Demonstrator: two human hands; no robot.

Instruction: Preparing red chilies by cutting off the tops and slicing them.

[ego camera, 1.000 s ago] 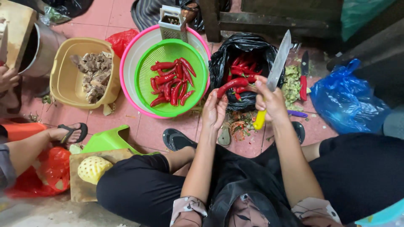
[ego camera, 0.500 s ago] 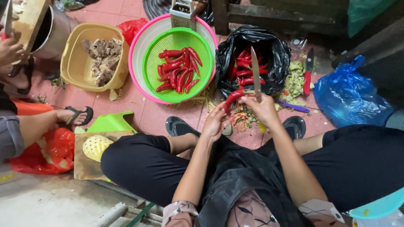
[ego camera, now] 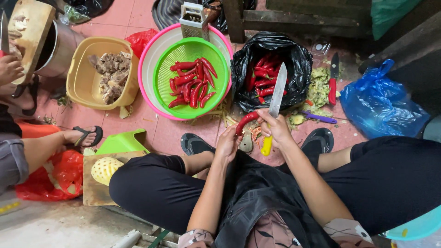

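Head view, looking down on a person seated on the tiled floor [ego camera: 161,133]. We see the left hand [ego camera: 228,146] closed around the lower end of a red chili [ego camera: 246,121], which slants up and to the right over the floor, just in front of the knees. The right hand [ego camera: 275,128] is wrapped shut on the yellow handle of a kitchen knife [ego camera: 277,98]; its blade points up, away from the body, over the edge of a black plastic bag [ego camera: 243,69] that holds more red chilies. The two hands meet at the upper end of the held chili.

To the left of the bag stands a green colander [ego camera: 165,78] with a heap of red chilies, nested in a pink basin [ego camera: 147,59]; a metal box grater [ego camera: 193,20] leans at the basin's far rim. Farther left, a yellow basket [ego camera: 78,87] contains pale brownish pieces. A red-handled knife [ego camera: 332,82] and a purple-handled tool [ego camera: 319,118] lie among green trimmings to the right of the bag, beside a blue plastic bag [ego camera: 381,105]. A peeled pineapple [ego camera: 104,169] rests on a wooden board [ego camera: 94,195] by the left knee. At the left edge another person's hand [ego camera: 9,69] is near a second board.
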